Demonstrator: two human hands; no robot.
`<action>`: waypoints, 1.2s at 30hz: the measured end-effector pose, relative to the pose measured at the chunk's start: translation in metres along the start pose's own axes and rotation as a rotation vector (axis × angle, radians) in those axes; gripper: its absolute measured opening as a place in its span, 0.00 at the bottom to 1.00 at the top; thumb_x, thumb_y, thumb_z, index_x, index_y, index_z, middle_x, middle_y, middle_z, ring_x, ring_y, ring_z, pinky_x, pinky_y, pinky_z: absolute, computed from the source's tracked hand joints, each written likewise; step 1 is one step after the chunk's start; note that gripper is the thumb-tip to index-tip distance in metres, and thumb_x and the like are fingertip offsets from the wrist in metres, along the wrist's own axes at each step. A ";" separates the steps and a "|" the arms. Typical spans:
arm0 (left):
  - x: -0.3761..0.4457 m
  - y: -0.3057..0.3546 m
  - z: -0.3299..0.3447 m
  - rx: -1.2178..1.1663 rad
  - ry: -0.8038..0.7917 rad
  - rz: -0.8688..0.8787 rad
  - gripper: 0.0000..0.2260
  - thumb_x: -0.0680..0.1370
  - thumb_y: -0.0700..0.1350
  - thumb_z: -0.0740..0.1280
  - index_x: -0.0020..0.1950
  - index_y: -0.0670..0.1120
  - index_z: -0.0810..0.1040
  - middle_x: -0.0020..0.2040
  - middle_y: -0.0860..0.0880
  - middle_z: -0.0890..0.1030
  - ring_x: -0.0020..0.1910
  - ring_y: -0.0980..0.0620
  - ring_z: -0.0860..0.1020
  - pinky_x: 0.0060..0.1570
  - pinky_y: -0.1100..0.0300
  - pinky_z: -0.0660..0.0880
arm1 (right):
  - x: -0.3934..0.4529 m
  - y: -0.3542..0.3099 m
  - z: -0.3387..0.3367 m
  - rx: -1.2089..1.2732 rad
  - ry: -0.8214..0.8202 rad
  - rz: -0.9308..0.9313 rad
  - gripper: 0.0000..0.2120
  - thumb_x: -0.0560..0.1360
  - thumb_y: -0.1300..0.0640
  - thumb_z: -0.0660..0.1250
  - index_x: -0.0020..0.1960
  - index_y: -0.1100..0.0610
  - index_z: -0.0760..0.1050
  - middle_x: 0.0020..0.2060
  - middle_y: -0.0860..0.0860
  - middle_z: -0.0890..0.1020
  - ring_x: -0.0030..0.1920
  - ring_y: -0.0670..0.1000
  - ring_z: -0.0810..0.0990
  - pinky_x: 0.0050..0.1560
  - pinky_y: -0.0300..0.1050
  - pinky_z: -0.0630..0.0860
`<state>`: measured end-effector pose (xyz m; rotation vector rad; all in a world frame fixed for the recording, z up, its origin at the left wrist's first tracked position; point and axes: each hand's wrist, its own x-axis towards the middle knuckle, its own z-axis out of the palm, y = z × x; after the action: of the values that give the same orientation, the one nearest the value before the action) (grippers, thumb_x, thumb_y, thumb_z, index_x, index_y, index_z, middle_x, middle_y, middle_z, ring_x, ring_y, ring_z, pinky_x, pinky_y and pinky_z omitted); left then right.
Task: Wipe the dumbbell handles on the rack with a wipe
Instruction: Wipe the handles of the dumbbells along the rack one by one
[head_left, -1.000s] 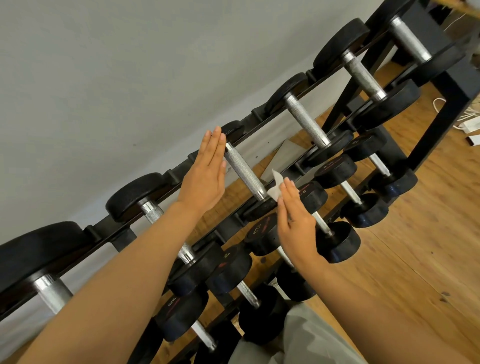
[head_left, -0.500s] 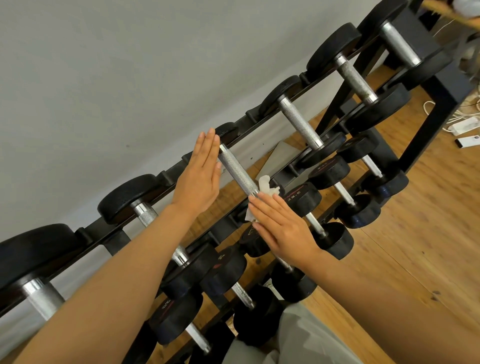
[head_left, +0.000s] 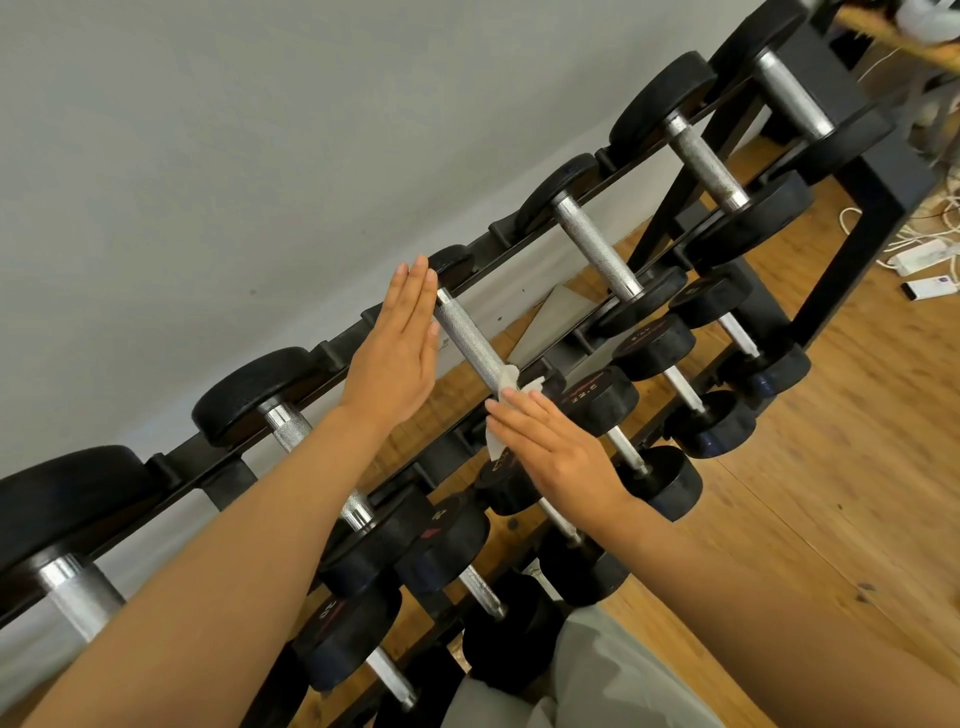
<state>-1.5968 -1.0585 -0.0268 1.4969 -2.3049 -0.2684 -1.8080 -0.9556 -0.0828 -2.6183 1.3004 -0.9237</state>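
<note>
The task looks barely underway: the right hand (head_left: 558, 457) presses the wipe (head_left: 506, 387) with flat fingers against the near end of one dumbbell handle (head_left: 470, 340), the left hand (head_left: 397, 353) flat beside it, the rack (head_left: 852, 244)'s other handles still unwiped.

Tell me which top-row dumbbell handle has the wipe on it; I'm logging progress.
The handle between both hands: the wipe sits at its near end under the right hand; the left hand lies alongside.
</note>
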 end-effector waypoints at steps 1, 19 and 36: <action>0.000 0.000 0.000 -0.003 0.000 0.003 0.24 0.85 0.43 0.53 0.80 0.40 0.51 0.81 0.45 0.50 0.80 0.48 0.46 0.76 0.56 0.52 | 0.001 0.003 -0.004 0.014 0.008 0.038 0.17 0.79 0.62 0.63 0.68 0.61 0.74 0.69 0.55 0.74 0.73 0.54 0.66 0.75 0.53 0.62; 0.000 0.014 0.006 -0.057 0.023 -0.085 0.24 0.86 0.44 0.52 0.79 0.41 0.48 0.81 0.47 0.46 0.79 0.50 0.41 0.78 0.47 0.53 | 0.012 -0.011 -0.010 0.033 -0.036 0.272 0.20 0.81 0.54 0.56 0.69 0.60 0.72 0.70 0.56 0.72 0.75 0.57 0.62 0.74 0.57 0.61; -0.011 0.099 0.037 -0.010 -0.025 -0.386 0.28 0.85 0.53 0.50 0.80 0.43 0.44 0.81 0.48 0.41 0.78 0.53 0.37 0.77 0.56 0.40 | 0.013 0.074 -0.073 0.222 -0.152 -0.007 0.18 0.77 0.57 0.59 0.61 0.61 0.80 0.62 0.55 0.80 0.63 0.55 0.78 0.63 0.45 0.74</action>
<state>-1.6909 -1.0091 -0.0269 1.9364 -2.0121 -0.4020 -1.8936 -0.9980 -0.0407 -2.4699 1.0865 -0.8010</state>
